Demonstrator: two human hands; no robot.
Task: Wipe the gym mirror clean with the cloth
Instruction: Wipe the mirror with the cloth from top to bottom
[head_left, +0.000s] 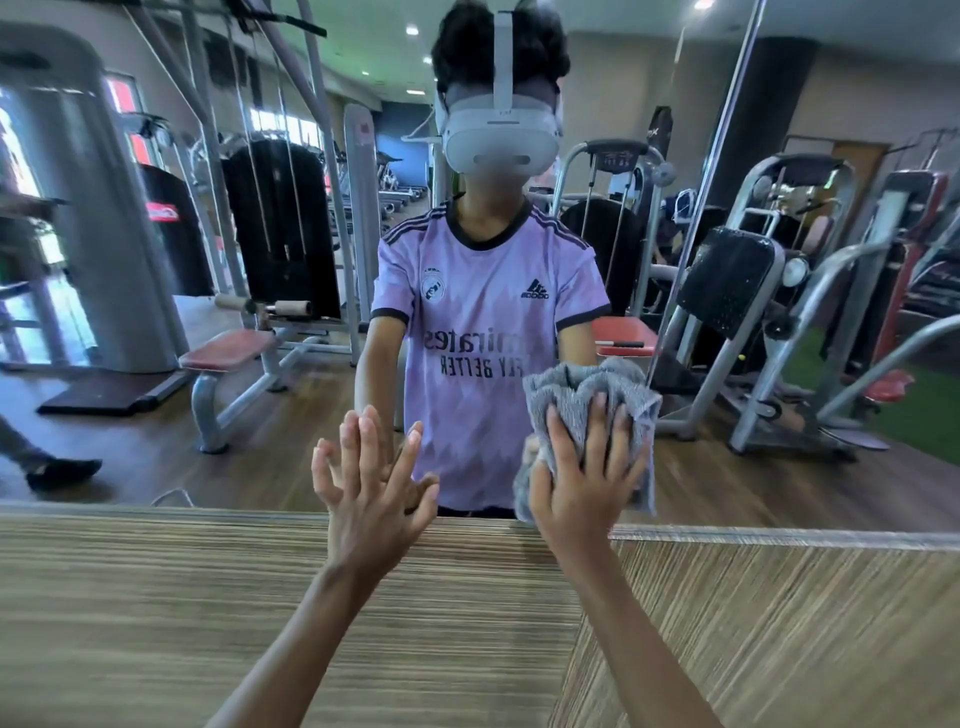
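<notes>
We count two hands, a left hand (371, 483) and a right hand (582, 478); one cloth (587, 389); one mirror (779, 52); one wooden ledge (208, 597). In the reflection we count one person (488, 312), one headset (501, 135) and one shoe (62, 473) at the left edge; the overlapping machines (280, 228) we cannot number.

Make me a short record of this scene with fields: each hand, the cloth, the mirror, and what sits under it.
left: left hand open, fingers spread, flat on the large wall mirror
right: right hand presses the crumpled grey terry cloth to the glass with straight fingers
cloth position: low on the mirror, right of the left hand
mirror shows: grey metal gym machines
below mirror: striped wood-grain panel
</notes>
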